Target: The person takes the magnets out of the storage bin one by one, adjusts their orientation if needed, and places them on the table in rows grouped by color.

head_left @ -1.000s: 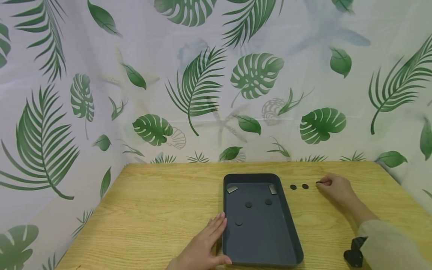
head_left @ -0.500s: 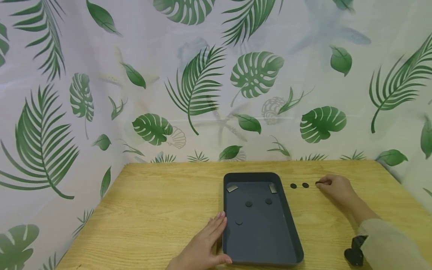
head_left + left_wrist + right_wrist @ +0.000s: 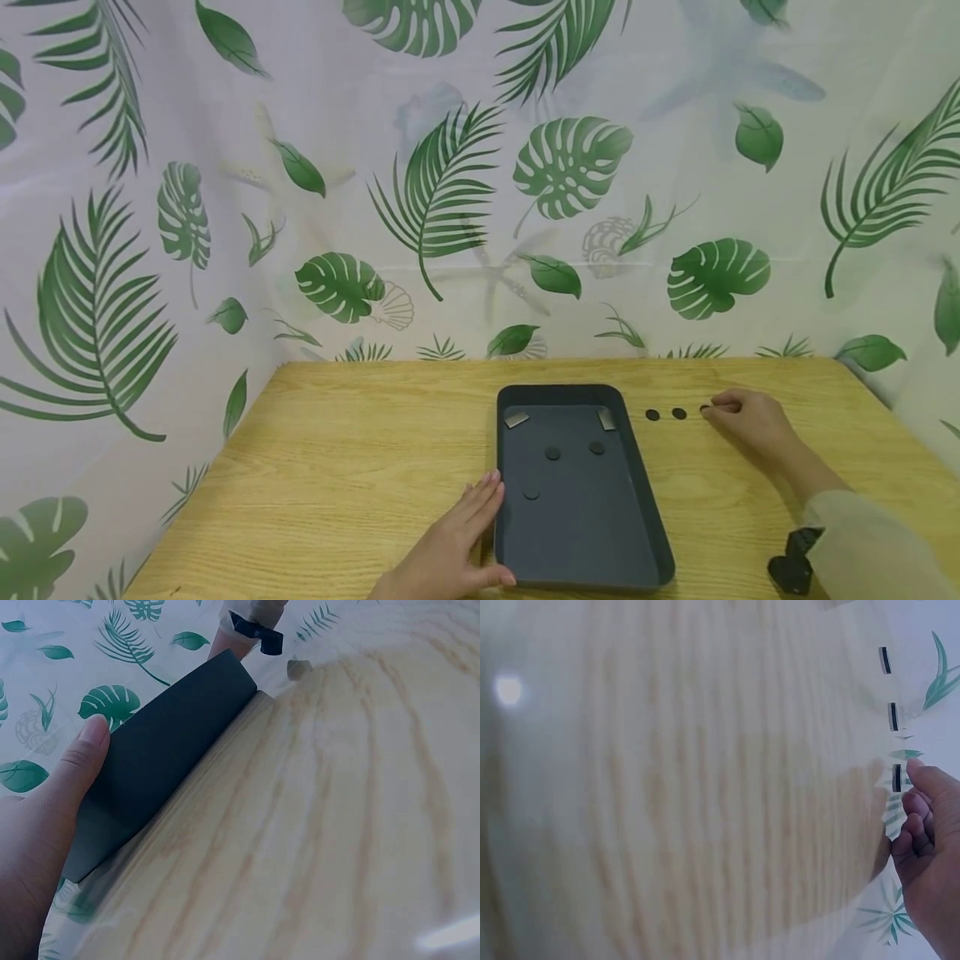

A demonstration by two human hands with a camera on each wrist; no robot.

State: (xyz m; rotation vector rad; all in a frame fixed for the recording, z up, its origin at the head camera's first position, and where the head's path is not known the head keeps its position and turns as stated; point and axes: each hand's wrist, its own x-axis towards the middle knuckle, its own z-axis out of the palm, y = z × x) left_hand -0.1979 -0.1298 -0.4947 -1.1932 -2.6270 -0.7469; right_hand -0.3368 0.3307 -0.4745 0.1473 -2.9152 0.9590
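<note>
A dark grey rectangular tray [image 3: 577,533] lies on the table, right of the middle in the head view. My left hand [image 3: 450,542] rests along its left side with straight fingers, the thumb at its near left corner. In the left wrist view, the thumb [image 3: 84,761] lies against the tray's outer wall [image 3: 165,742]. To the right of the tray, my right hand [image 3: 753,421] pinches the edge of a small flat black disc [image 3: 705,409] at the tabletop. The right wrist view shows this disc [image 3: 897,778] right at the thumb tip, the other fingers curled.
Two similar black discs [image 3: 678,413] lie in a row between the tray and my right hand. Inside the tray are three dark discs [image 3: 552,453] and two small metallic rectangular pieces [image 3: 607,419] near its far corners. A leaf-patterned cloth [image 3: 450,333] hangs behind the wooden table [image 3: 337,467].
The right fingertips have shifted very slightly around the disc, and more of the disc shows beside them. The left hand and the tray have stayed in place.
</note>
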